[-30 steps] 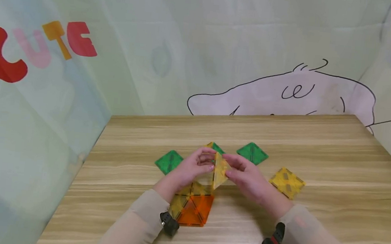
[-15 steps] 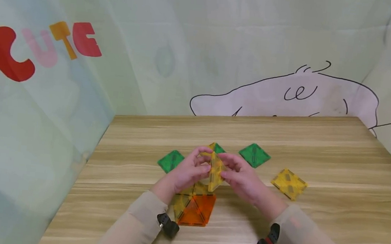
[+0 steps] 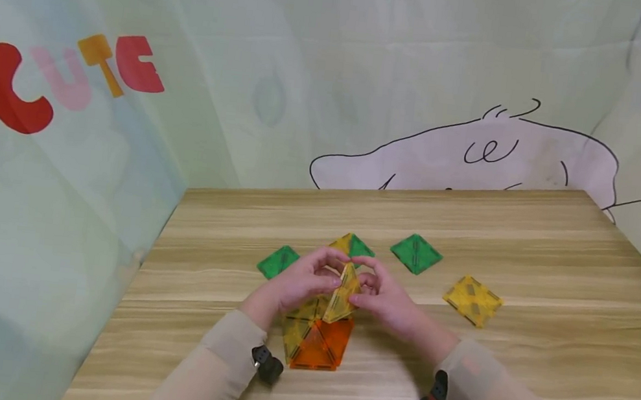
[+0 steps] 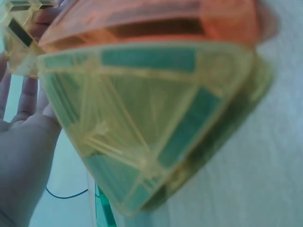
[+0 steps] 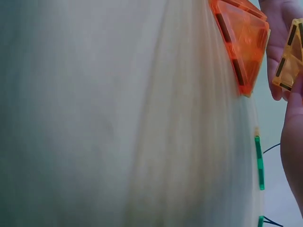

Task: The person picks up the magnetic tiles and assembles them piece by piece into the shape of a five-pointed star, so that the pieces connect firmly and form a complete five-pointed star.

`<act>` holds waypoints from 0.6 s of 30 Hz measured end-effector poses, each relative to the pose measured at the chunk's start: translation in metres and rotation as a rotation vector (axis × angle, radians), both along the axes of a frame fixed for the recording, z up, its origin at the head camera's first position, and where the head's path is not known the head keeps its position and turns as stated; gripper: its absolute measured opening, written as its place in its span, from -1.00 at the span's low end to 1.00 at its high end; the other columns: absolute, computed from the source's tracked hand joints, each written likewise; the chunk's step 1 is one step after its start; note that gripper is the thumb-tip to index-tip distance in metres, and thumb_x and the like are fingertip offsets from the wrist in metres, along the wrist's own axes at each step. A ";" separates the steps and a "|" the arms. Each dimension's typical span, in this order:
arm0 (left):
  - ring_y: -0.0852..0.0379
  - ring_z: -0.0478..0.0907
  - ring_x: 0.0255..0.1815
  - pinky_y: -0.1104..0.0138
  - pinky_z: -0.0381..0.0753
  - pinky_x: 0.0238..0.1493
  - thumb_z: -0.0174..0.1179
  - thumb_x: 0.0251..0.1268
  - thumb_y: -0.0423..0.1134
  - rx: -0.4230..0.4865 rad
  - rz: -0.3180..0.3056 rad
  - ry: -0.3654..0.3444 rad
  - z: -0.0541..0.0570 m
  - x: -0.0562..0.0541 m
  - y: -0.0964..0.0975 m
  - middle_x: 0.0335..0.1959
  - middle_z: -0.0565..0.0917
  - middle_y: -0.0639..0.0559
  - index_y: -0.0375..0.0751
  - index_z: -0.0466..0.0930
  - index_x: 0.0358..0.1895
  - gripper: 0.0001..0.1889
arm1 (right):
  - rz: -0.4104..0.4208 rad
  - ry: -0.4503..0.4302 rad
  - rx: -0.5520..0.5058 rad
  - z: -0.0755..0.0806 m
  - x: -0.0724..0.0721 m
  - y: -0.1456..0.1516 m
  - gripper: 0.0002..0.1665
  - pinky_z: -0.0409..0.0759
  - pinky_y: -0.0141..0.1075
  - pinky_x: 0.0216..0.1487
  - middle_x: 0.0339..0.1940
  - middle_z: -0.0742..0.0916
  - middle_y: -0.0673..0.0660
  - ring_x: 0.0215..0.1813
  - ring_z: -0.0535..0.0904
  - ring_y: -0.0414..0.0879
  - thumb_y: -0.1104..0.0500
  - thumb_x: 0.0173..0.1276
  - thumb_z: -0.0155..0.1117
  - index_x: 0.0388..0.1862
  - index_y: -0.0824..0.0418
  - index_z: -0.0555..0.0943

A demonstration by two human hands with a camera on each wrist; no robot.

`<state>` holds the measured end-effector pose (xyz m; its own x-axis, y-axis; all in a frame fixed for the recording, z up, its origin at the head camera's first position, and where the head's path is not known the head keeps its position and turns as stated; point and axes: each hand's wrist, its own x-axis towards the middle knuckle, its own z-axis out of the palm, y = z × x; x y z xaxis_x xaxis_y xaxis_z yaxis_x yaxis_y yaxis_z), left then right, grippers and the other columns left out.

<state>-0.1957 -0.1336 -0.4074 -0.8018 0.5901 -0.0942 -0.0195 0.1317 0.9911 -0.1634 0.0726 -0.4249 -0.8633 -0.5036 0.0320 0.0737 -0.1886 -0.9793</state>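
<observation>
My left hand (image 3: 302, 283) and right hand (image 3: 389, 298) pinch a translucent yellow magnetic tile (image 3: 344, 295) between them, one from each side. The tile is tilted, and its lower end overlaps the back of a built shape in the head view. That shape joins orange triangular tiles (image 3: 318, 348) at the front with yellow triangular tiles (image 3: 293, 333) at the left and back. Up close in the left wrist view, a yellow triangle (image 4: 128, 113) slopes beneath an orange tile (image 4: 161, 26). From the right wrist, the held tile (image 5: 289, 66) shows beside the orange side (image 5: 244, 42).
Beyond the hands lies a yellow-and-green tile pair (image 3: 351, 243). Green tiles lie to the left (image 3: 277, 262) and at the back right (image 3: 416, 254). Yellow tiles (image 3: 473, 301) sit right of my right hand. A printed cloth (image 3: 263, 76) hangs behind the wooden table (image 3: 513, 377).
Both hands have come slightly nearer and lower with the yellow tile, towards the built shape. The tile has gone from nearly upright to leaning. The other tiles stay put.
</observation>
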 end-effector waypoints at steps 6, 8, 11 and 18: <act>-0.01 0.43 0.05 0.18 0.48 0.05 0.16 0.28 -0.34 -0.151 0.014 0.125 -0.003 -0.003 0.000 0.07 0.46 -0.10 -0.18 0.44 0.16 -0.62 | -0.032 -0.009 0.050 -0.008 0.002 -0.003 -0.24 0.56 -0.33 -0.15 -0.15 0.52 0.21 -0.18 0.56 -0.08 0.48 0.23 0.14 0.33 0.22 0.06; 0.00 0.44 0.05 0.18 0.47 0.06 0.15 0.28 -0.35 -0.187 0.011 0.150 -0.004 -0.003 -0.001 0.07 0.46 -0.09 -0.19 0.44 0.16 -0.63 | -0.040 -0.007 0.076 -0.010 0.002 -0.004 -0.27 0.56 -0.33 -0.16 -0.17 0.51 0.21 -0.19 0.56 -0.08 0.47 0.23 0.15 0.30 0.21 0.06; 0.01 0.45 0.05 0.17 0.47 0.06 0.14 0.30 -0.36 -0.217 0.012 0.164 -0.006 -0.003 -0.001 0.07 0.47 -0.08 -0.19 0.44 0.17 -0.63 | -0.052 -0.006 0.098 -0.013 0.002 -0.007 -0.29 0.55 -0.34 -0.18 -0.18 0.50 0.20 -0.19 0.56 -0.09 0.46 0.25 0.15 0.28 0.20 0.07; 0.01 0.45 0.05 0.19 0.48 0.03 0.13 0.30 -0.34 -0.231 0.007 0.172 -0.007 -0.002 0.000 0.09 0.48 -0.08 -0.18 0.45 0.17 -0.63 | -0.095 0.022 0.181 -0.019 0.000 -0.008 -0.32 0.49 -0.40 -0.31 -0.21 0.54 0.19 -0.24 0.54 -0.10 0.40 0.25 0.20 0.24 0.18 0.10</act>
<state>-0.1980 -0.1333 -0.4143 -0.8216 0.5633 -0.0879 0.1448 0.3552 0.9235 -0.1636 0.0646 -0.4444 -0.9075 -0.4189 -0.0317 0.0418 -0.0149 -0.9990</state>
